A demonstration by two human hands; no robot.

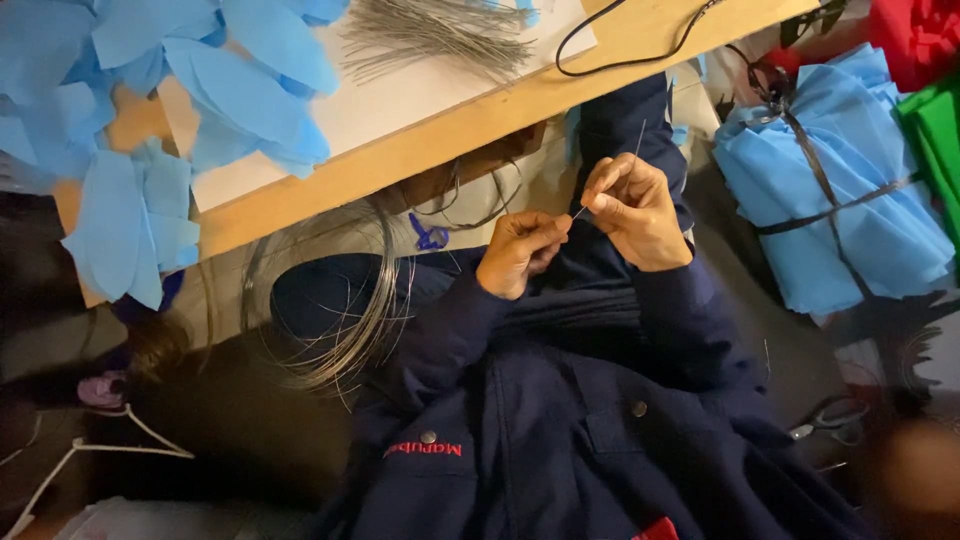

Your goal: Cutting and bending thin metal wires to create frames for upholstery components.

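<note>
At the far left of the counter you have a heap of blue fabric petals, some spilling over the edge. Further along on top lies a bunch of cut wires on a white sheet, with a black cable looping past it. Below the counter edge hangs a coil of thin wire, just beside your left sleeve.

Your left hand sits in front of your dark blue jacket, its grip narrow, thumb and forefinger pinched on the lower end of a short wire. Your right hand is touching close beside it, its grip also narrow, fingers closed on the same wire a little higher; a fine tip stands up above the knuckles. So the wire is held between both hands, over your lap and clear of the counter.

That wire looks light, thin and springy, stiff enough to stand but easy to kink, and probably slippery and sharp at the cut end. Taking hold close to the spot you are working, with fingertips near each other as they are now, seems the surest way to control it.

To the right lies a bundle of blue cloth tied with a dark strap, then red and green cloth at the corner, and scissors low down by your side
</note>
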